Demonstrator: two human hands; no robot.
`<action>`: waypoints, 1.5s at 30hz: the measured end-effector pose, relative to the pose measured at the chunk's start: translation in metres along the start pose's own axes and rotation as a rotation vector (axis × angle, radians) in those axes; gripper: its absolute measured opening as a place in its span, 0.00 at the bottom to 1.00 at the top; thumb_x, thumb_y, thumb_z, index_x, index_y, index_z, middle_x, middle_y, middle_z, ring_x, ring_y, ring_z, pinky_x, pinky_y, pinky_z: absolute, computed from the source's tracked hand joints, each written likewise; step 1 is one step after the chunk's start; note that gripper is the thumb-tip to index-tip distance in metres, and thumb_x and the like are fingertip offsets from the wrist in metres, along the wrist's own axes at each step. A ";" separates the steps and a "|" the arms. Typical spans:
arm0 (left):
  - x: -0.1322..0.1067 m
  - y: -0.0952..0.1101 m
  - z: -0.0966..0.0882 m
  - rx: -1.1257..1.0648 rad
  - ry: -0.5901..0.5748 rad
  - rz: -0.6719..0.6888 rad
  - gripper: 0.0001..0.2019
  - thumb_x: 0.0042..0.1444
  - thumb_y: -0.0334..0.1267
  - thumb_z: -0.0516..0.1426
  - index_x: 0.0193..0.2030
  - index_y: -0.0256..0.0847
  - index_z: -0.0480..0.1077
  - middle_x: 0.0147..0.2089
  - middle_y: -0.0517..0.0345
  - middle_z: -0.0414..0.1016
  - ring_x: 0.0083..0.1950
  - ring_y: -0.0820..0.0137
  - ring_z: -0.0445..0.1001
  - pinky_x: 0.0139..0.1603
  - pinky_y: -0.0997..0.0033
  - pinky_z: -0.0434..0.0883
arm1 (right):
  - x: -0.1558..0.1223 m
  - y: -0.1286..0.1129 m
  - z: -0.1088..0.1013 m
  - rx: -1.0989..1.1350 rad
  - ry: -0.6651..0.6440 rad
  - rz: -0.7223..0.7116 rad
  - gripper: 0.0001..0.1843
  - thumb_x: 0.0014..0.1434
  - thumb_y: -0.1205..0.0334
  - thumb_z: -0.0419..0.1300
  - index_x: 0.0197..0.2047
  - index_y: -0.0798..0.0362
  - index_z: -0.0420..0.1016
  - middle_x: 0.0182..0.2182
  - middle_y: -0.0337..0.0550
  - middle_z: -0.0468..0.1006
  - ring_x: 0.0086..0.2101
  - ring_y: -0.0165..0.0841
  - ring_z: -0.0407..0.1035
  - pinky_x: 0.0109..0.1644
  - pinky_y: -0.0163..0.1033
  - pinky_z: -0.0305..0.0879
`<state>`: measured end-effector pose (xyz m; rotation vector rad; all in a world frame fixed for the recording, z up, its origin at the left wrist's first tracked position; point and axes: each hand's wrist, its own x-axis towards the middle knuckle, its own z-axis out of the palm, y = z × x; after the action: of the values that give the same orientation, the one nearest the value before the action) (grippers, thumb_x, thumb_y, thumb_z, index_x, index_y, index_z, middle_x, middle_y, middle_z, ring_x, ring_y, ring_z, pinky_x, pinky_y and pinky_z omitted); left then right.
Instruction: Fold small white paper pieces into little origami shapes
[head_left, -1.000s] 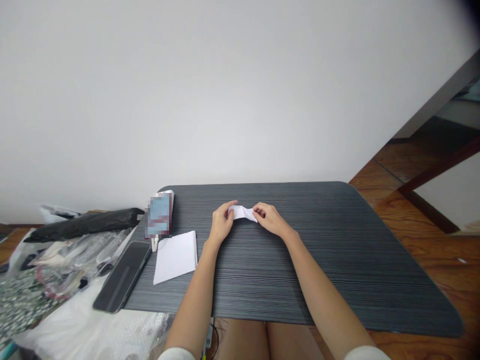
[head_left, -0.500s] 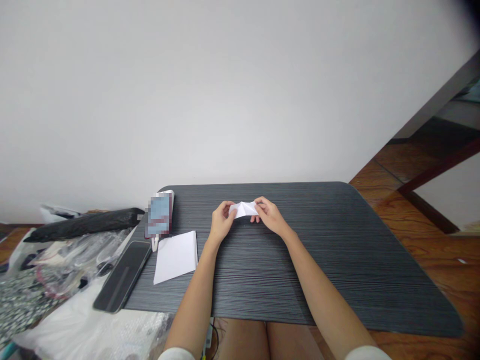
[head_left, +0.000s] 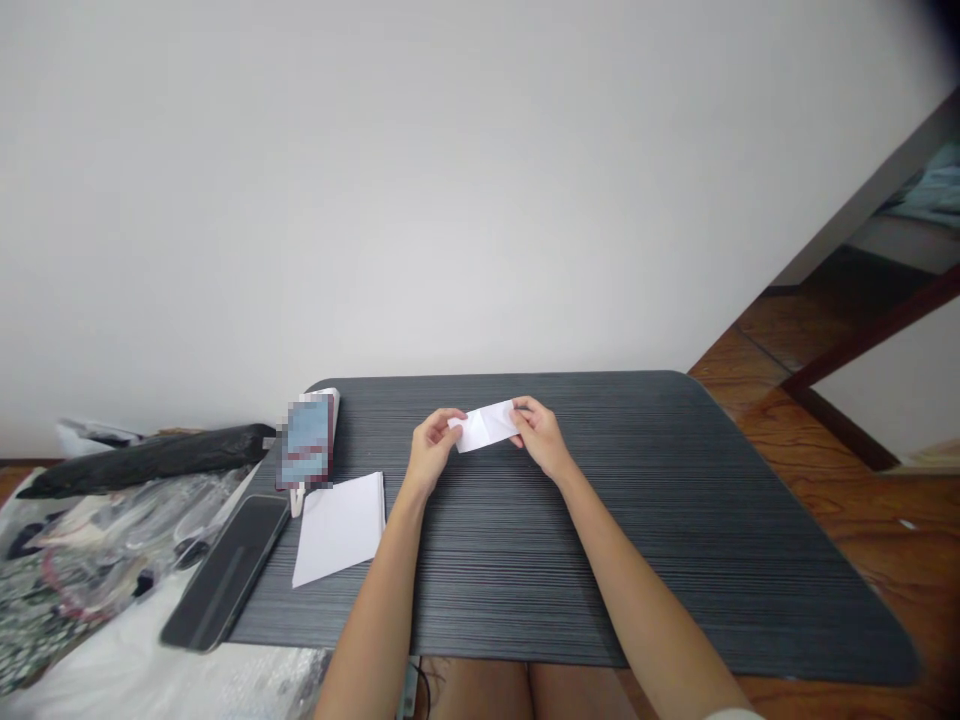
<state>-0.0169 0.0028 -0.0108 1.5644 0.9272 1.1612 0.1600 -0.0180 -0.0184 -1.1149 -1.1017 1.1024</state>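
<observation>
Near the far edge of the tabletop (head_left: 712, 540), left hand (head_left: 431, 442) and right hand (head_left: 543, 436) pinch 1 paper (head_left: 486, 426) by 2 ends.

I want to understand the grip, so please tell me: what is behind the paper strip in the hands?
Fingertips of the right hand show past the lower edge of the paper strip, with dark tabletop around it. The rest behind is covered.
</observation>
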 end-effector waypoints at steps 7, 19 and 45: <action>-0.007 0.011 0.011 0.569 -0.073 0.304 0.16 0.51 0.40 0.55 0.47 0.41 0.67 0.55 0.49 0.62 0.56 0.62 0.61 0.56 0.56 0.58 | -0.002 0.007 0.004 -0.131 0.001 -0.053 0.14 0.50 0.52 0.54 0.35 0.53 0.66 0.20 0.37 0.69 0.16 0.24 0.57 0.17 0.30 0.51; -0.011 0.005 0.020 0.560 -0.101 0.248 0.25 0.49 0.45 0.57 0.52 0.35 0.64 0.52 0.43 0.68 0.52 0.60 0.67 0.53 0.59 0.63 | -0.004 -0.003 0.008 -0.045 0.101 -0.103 0.15 0.50 0.52 0.56 0.36 0.54 0.69 0.18 0.35 0.69 0.14 0.23 0.56 0.17 0.31 0.51; -0.005 0.004 0.022 -0.259 0.076 -0.241 0.20 0.48 0.46 0.56 0.45 0.34 0.70 0.35 0.54 0.75 0.33 0.71 0.71 0.35 0.72 0.68 | -0.003 0.002 0.004 0.216 -0.116 0.103 0.16 0.45 0.60 0.62 0.40 0.53 0.72 0.37 0.43 0.77 0.36 0.34 0.70 0.44 0.41 0.63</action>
<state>0.0036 -0.0086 -0.0103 1.1750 0.9447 1.1244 0.1560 -0.0199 -0.0203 -0.9541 -0.9961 1.3478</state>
